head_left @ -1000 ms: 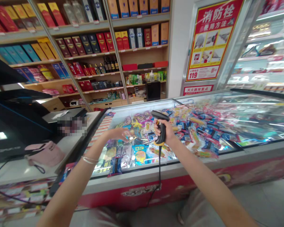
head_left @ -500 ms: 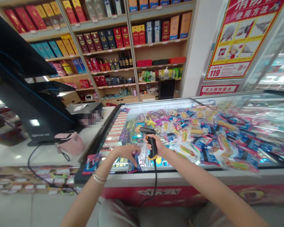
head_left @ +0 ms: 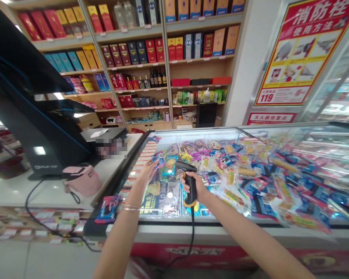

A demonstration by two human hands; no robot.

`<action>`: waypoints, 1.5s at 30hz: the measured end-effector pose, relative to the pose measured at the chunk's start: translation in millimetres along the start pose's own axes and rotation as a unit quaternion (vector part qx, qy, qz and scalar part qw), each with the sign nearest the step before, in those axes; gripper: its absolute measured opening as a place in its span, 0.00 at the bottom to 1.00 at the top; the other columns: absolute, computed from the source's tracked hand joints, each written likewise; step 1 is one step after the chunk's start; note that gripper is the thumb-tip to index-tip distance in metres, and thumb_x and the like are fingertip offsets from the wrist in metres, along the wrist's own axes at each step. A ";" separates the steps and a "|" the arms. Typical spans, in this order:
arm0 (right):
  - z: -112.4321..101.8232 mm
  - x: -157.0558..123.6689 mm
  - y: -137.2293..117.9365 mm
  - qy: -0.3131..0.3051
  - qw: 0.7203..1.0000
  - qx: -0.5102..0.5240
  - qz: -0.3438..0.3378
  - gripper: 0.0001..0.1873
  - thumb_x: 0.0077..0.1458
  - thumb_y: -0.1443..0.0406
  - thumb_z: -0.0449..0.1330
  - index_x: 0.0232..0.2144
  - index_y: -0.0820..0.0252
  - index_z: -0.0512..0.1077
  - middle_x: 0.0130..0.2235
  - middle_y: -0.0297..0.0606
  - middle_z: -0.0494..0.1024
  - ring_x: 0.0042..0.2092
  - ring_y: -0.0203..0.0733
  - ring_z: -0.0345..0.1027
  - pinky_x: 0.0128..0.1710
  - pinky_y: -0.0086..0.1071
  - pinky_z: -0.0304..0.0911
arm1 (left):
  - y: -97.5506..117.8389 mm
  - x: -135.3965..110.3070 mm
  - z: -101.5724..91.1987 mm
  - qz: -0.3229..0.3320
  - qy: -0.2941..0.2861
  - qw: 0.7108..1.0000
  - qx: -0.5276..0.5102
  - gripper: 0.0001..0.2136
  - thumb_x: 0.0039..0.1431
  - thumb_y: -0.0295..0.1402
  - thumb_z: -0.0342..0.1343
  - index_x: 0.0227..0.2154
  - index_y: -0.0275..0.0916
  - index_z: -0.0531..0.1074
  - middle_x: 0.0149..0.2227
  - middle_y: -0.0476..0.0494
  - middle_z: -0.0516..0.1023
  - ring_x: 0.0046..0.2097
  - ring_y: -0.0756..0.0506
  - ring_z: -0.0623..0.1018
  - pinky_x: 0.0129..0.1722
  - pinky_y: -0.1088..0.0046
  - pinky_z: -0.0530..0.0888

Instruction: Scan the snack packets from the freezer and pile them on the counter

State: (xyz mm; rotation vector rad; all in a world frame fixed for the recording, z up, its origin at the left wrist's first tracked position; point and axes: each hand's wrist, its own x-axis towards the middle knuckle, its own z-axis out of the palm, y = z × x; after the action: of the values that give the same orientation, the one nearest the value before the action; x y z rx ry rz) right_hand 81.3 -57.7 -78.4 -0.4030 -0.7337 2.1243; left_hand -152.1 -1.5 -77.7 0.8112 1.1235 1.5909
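Observation:
My right hand [head_left: 198, 187] is wrapped round the grip of a black and yellow barcode scanner [head_left: 189, 186], whose head points left over the glass-topped freezer [head_left: 174, 221]. A cable hangs from its handle. Further left, my left hand [head_left: 147, 170] reaches over the glass with a small blue and pink snack packet [head_left: 159, 159] in its fingers. Past the scanner, many wrapped snacks [head_left: 244, 170] are spread over the freezer. A blue and pink packet [head_left: 108, 209] lies at the freezer's front left corner.
On the white counter [head_left: 84, 201] at left stand a black checkout terminal [head_left: 43, 143] and a pink pouch [head_left: 83, 180]. Shelves [head_left: 133, 66] with boxes and bottles rise behind the freezer. A red and yellow poster [head_left: 301, 50] hangs at the right.
My left hand has moved up and away from the freezer's front edge, and a snack packet now shows in its fingers. The scanner is slightly lower in view, still in my right hand.

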 end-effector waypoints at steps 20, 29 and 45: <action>6.0 -5.9 -1.3 -0.025 1.000 -0.012 -0.005 0.12 0.45 0.58 0.63 0.25 0.61 0.67 0.21 0.30 0.70 0.15 0.27 0.53 0.13 0.22 0.53 | -6.2 -17.8 12.5 0.111 0.021 0.987 0.116 0.22 0.30 0.33 0.71 0.26 0.38 0.63 0.24 0.54 0.74 0.26 0.51 0.73 0.28 0.76 0.69; 9.0 -7.6 -1.7 -0.035 0.999 -0.006 -0.013 0.11 0.45 0.59 0.62 0.25 0.62 0.68 0.21 0.31 0.70 0.15 0.27 0.53 0.12 0.23 0.53 | -10.3 -14.4 11.7 0.126 0.033 0.987 0.097 0.24 0.29 0.32 0.71 0.31 0.38 0.67 0.28 0.52 0.77 0.30 0.51 0.75 0.32 0.75 0.71; 11.5 -10.5 -2.1 -0.039 0.999 -0.005 -0.018 0.12 0.45 0.59 0.62 0.25 0.62 0.68 0.22 0.31 0.70 0.15 0.27 0.54 0.12 0.23 0.53 | -8.1 -17.1 14.2 0.114 0.011 0.988 0.104 0.23 0.27 0.33 0.72 0.33 0.35 0.79 0.31 0.46 0.80 0.34 0.47 0.77 0.40 0.71 0.72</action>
State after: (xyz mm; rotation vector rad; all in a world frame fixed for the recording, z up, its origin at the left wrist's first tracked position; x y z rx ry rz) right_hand 82.9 -69.2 -67.9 -0.3120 -0.7900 2.1133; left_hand -131.7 -13.2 -80.0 1.0955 1.2628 1.6901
